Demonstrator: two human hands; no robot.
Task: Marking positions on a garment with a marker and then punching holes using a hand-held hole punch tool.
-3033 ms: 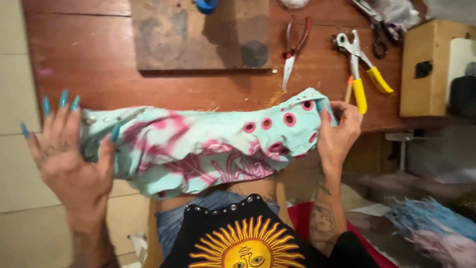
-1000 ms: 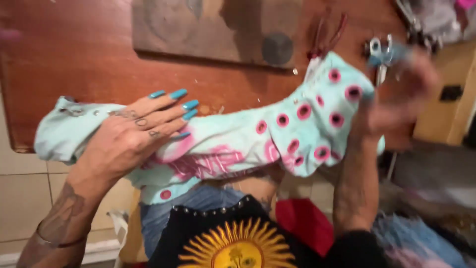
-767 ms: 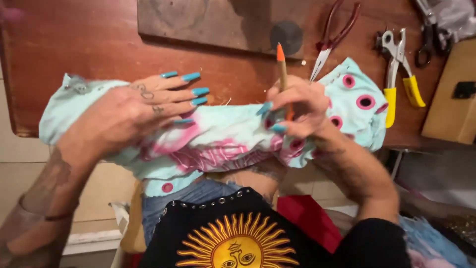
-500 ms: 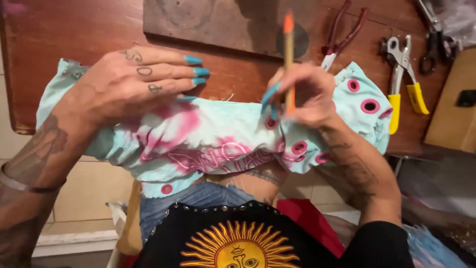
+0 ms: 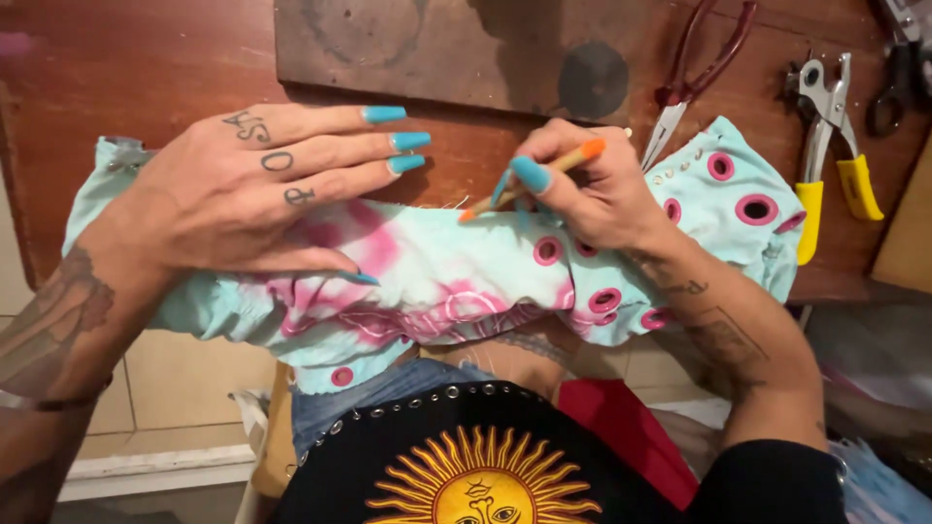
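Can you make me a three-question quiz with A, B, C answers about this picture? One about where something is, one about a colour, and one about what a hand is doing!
1. Where is the yellow-handled punch tool?
A. On the wooden table, right of the cloth
B. On the floor
C. In the left hand

2. What colour are the rings on the cloth?
A. Green
B. Pink
C. Black

3. What is the right hand doing?
A. Resting open
B. Gripping a pencil
C. Holding scissors

Answers: 1 A, it lies on the tabletop. 2 B, pink rings dot the cloth. 3 B, its fingers close around the pencil, while the left hand presses flat.
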